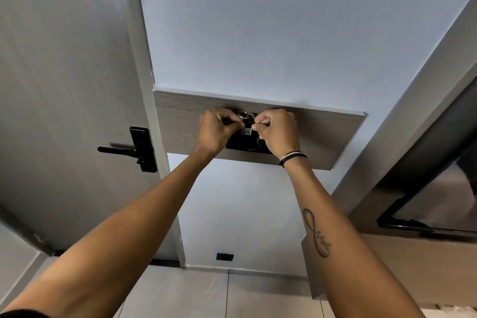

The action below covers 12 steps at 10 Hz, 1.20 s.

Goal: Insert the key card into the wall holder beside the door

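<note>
Insertion step, by the look of it: left hand [215,129] and right hand [276,129] both pinching key card [247,128] against wall holder [238,144]. Next, likely: straight push down, edges aligned.

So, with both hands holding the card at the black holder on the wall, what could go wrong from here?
1. The left hand and right hand cover most of the black wall holder, so the slot is hard to see and the small black key card with a white label may miss it.
2. The metal key ring on the card's top could snag a finger.
3. Both hands pinch only the card's edges, so it may tilt and jam.
</note>
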Tool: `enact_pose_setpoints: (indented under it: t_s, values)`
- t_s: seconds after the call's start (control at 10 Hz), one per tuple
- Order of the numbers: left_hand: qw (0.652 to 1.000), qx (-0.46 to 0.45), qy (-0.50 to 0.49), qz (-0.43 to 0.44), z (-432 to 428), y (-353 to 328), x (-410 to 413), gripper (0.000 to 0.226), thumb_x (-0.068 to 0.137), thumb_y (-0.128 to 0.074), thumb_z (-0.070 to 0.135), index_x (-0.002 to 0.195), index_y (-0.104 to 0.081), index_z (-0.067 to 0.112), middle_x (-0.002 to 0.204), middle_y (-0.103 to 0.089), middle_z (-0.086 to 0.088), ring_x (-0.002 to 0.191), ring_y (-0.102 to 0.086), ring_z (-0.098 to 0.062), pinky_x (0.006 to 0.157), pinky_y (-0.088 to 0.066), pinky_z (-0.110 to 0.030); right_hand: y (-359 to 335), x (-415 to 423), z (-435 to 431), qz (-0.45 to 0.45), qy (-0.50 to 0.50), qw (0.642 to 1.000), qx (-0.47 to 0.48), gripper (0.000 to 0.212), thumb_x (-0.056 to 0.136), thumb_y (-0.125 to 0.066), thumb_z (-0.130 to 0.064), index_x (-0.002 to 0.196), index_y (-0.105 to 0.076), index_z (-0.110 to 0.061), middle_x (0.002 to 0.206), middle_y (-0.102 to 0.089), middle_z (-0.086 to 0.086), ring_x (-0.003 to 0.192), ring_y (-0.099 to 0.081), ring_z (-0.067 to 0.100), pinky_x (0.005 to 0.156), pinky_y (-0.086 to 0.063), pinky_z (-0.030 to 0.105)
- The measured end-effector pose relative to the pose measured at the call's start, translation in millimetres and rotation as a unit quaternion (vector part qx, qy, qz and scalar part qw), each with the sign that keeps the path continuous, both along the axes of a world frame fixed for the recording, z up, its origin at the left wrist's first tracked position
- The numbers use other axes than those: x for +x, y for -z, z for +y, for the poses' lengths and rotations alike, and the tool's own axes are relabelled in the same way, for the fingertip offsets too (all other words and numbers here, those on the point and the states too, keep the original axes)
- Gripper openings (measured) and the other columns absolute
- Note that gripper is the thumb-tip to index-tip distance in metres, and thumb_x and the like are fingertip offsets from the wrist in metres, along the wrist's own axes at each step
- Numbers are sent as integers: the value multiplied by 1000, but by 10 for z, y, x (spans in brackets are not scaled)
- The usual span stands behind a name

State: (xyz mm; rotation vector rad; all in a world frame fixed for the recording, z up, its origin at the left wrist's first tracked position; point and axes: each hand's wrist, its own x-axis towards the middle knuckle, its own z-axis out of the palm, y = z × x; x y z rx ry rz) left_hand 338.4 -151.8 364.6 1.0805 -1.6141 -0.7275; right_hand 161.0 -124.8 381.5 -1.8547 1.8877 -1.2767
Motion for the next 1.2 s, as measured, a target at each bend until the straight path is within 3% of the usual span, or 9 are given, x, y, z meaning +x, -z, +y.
enact_pose_setpoints:
  t_s: [0.2, 0.4, 0.6, 0.7, 0.8, 0.9, 1.0, 1.1, 1.2]
  values:
    - [1000, -6, -27, -14, 60, -16, -31, 5, 83, -87, 12, 87, -85, 9, 81, -81, -3, 67, -71, -10, 71, -61, -28, -46, 16, 25, 64, 9, 998, 0, 6, 84, -86, -16, 87, -81, -15, 88, -83, 7, 74, -78, 29, 79, -66, 47]
    - [999, -2, -30, -39, 119, -37, -29, 3, 85, -86, 14, 88, -85, 13, 71, -75, 10, 62, -70, -3, 68, -56, -19, -107, 54, 110, 90, 19, 996, -2, 4, 84, -86, -16, 85, -82, -14, 89, -83, 7, 86, -79, 27, 84, -64, 41]
    - [998, 33, -33, -46, 170, 9, 43, 10, 87, -82, 7, 97, -86, 8, 84, -83, -11, 77, -79, -27, 84, -66, -41, -121, 63, 202, 104, 23, 994, 11, 6, 89, -82, -20, 88, -82, -14, 91, -83, 7, 90, -77, 29, 82, -62, 36]
    - [997, 42, -37, -48, 195, 30, 92, 12, 88, -81, 6, 98, -86, 8, 85, -83, -15, 81, -80, -31, 87, -66, -44, -73, 49, 239, 115, 16, 993, 22, 12, 93, -77, -18, 85, -80, -10, 86, -81, 9, 87, -77, 30, 80, -63, 38]
    - [997, 48, -41, -53, 241, 27, 127, 12, 88, -81, 6, 99, -86, 7, 88, -84, -15, 82, -81, -30, 90, -66, -44, -67, 26, 307, 120, 12, 992, 43, 10, 95, -74, -17, 91, -83, -13, 95, -83, 9, 94, -77, 32, 85, -64, 43]
    - [996, 41, -47, -60, 279, 21, 150, 13, 88, -82, 7, 100, -86, 9, 92, -84, -11, 83, -81, -23, 92, -66, -43, -103, -4, 364, 133, 12, 990, 35, 12, 97, -73, -20, 92, -83, -16, 96, -83, 7, 93, -77, 30, 81, -63, 37]
    - [992, 10, -66, -103, 303, -57, 162, 15, 90, -81, 12, 104, -86, 12, 97, -85, -7, 87, -78, -17, 94, -64, -39, -211, -40, 411, 175, 32, 984, 13, 15, 98, -71, -26, 90, -80, -16, 92, -81, 6, 89, -75, 31, 77, -63, 40]
    - [979, -67, -92, -170, 323, -171, 173, 21, 94, -75, 18, 113, -83, 15, 108, -84, -5, 94, -78, -23, 88, -59, -33, -322, -93, 438, 231, 49, 971, -33, 18, 99, -66, -29, 97, -77, -14, 103, -75, 7, 97, -70, 31, 79, -62, 42]
    - [952, -162, -118, -231, 346, -279, 167, 27, 99, -64, 16, 123, -76, 12, 126, -73, -8, 108, -71, -31, 83, -59, -43, -385, -135, 449, 282, 94, 951, -87, 22, 100, -64, -29, 113, -74, -14, 120, -66, 9, 112, -62, 32, 79, -61, 43]
